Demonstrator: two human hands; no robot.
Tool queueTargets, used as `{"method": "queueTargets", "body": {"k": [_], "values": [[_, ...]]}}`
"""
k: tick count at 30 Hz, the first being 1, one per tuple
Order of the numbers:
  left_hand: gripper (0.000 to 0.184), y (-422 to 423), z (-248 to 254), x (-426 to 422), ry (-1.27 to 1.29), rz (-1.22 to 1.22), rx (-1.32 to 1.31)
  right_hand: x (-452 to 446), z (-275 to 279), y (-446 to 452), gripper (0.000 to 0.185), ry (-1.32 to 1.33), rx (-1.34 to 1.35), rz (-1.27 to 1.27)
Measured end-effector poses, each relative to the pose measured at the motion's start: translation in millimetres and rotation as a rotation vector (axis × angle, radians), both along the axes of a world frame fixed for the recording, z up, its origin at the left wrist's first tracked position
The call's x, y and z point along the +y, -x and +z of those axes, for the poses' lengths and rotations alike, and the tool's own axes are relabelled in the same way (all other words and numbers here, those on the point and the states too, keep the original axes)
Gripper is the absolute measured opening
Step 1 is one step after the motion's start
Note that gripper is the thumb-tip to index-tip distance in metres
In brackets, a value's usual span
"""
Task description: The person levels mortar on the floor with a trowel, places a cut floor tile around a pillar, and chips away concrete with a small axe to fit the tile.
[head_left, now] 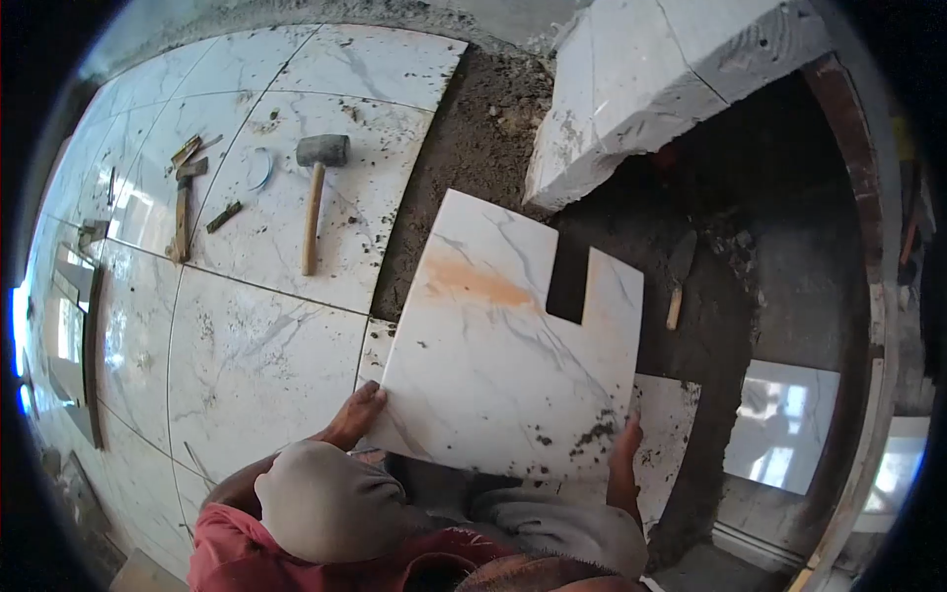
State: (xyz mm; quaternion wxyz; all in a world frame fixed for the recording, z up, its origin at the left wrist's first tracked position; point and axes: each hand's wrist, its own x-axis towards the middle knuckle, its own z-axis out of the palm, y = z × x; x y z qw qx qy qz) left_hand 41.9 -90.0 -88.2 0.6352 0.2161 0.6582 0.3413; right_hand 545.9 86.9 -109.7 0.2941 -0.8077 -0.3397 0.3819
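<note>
One head cam, fisheye: above the knees [321,498], facing forward-down, near left hand [355,416] and right hand [624,449], reaching far edge of tiled floor [256,340].

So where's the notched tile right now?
Head view, centre: the notched tile is held between the left hand and right hand, left of the trowel.
</note>
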Motion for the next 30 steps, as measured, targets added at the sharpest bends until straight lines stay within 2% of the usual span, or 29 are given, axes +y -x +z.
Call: {"method": "queueTargets", "body": {"k": [1,2,4,5,8,12,14,15,17,21,24,26,28,30], "values": [[0.031,2,7,7,0.068,0.068,-0.048,8,15,33,0.064,-0.019,0.039,-0.066],[0.031,1,4,11,0.068,0.063,-0.042,19,3,31,0.064,-0.019,0.045,-0.071],[0.031,1,-17,21,-0.065,0.298,-0.139,46,-29,28,0.066,-0.118,0.076,-0.010],[0.032,0,-44,17,-0.088,0.314,-0.114,53,-19,33,0.069,0.069,0.026,-0.041],[0.032,-16,-53,17,-0.137,0.405,0.011,56,-30,26,0.069,0.054,-0.022,-0.018],[0.031,-15,-37,15,-0.072,0.423,-0.006,52,-34,29,0.070,0.050,0.003,0.043],[0.028,-22,-38,5,-0.017,0.450,0.080,44,-46,31,0.070,-0.109,-0.063,0.017],[0.028,-22,-40,2,-0.004,0.441,0.082,41,-43,31,0.070,-0.095,-0.064,0.009],[0.028,-16,-49,2,0.029,0.466,0.095,54,-30,41,0.071,0.059,0.122,0.064],[0.028,-9,-59,14,0.016,0.531,0.070,86,-27,63,0.069,0.095,0.066,0.022],[0.031,4,-63,39,-0.001,0.526,0.187,109,-46,71,0.063,0.003,0.052,0.057],[0.034,17,-79,55,-0.024,0.458,0.318,122,-53,80,0.065,-0.188,0.143,0.052],[0.036,21,-70,76,-0.056,0.497,0.313,138,-41,91,0.072,-0.117,0.209,0.126],[0.037,27,-69,96,-0.093,0.511,0.300,153,-28,111,0.075,-0.025,0.157,-0.002]]}}
